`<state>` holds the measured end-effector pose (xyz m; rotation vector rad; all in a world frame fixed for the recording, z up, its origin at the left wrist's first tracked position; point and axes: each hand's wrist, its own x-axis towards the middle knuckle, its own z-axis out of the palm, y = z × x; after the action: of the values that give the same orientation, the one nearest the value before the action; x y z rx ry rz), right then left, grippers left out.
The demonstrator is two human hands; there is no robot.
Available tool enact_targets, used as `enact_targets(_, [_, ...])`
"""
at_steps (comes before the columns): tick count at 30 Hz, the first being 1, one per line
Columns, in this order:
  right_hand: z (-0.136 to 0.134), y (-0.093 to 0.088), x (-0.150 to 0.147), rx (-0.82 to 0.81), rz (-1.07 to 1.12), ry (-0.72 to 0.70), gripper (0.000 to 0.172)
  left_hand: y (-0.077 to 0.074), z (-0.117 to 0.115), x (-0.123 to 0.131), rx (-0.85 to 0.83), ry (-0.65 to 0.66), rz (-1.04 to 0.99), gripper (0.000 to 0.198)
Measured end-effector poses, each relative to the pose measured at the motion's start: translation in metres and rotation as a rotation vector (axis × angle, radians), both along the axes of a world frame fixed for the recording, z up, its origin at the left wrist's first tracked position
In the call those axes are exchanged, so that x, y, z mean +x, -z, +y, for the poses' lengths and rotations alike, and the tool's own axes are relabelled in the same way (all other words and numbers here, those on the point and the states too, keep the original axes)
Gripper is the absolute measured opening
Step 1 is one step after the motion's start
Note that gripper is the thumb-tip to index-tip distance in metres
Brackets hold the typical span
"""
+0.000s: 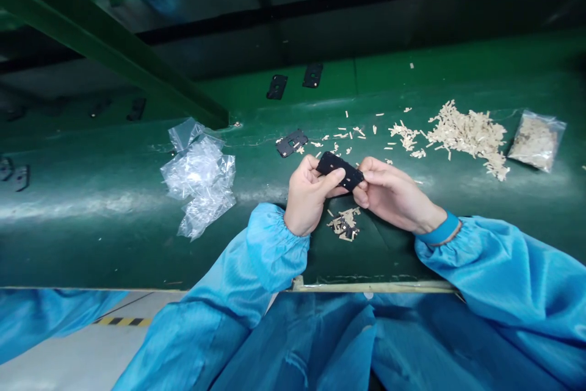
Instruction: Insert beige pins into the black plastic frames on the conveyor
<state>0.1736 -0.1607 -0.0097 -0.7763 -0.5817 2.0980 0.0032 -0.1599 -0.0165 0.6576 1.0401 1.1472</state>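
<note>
Pinching a small black frame between them, the left hand and the right hand hold it just above a green bench; both are nearly closed, thumbs and fingers gripping its opposite ends. Directly near the hands lies a small heap of cream strips mixed with dark pieces. Just far of the hands sits a second black frame, and two more lie farther off on the green surface (their exact shape is hard to make out). To the right spreads a large pile of cream strips, with loose strips scattered toward the hands, and beyond it lies a clear bag of similar strips. Crumpled clear plastic bags lie to the left. Blue elasticated sleeves cover both forearms.
</note>
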Motion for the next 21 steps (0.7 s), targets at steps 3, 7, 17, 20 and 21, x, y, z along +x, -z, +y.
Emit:
enact_targets(3, [-0.0022,0.0024,-0.0017,0.058,-0.009,0.039,0.010,-0.0006,0.0008,-0.0002,-0.004,-0.020,-0.030,0.043])
enact_targets(7, [-0.0035,0.0041,-0.0014,0.166,-0.108,0.070,0.010,-0.0015,0.0006,0.0005,-0.008,-0.044,-0.008,0.041])
enact_targets(17, [-0.0046,0.0028,-0.0043,0.456,-0.627,0.203,0.023,-0.0061,-0.0023,0.0055,0.050,-0.117,0.214,0.040])
enact_targets(20, [-0.0032,0.0023,-0.0037,0.435,-0.597,0.155,0.026,-0.0035,-0.0012,0.0035,0.023,-0.116,0.200,0.040])
enact_targets(21, [-0.0028,0.0018,-0.0033,0.429,-0.595,0.148,0.027,-0.0031,-0.0010,0.0030,0.019,-0.110,0.190,0.040])
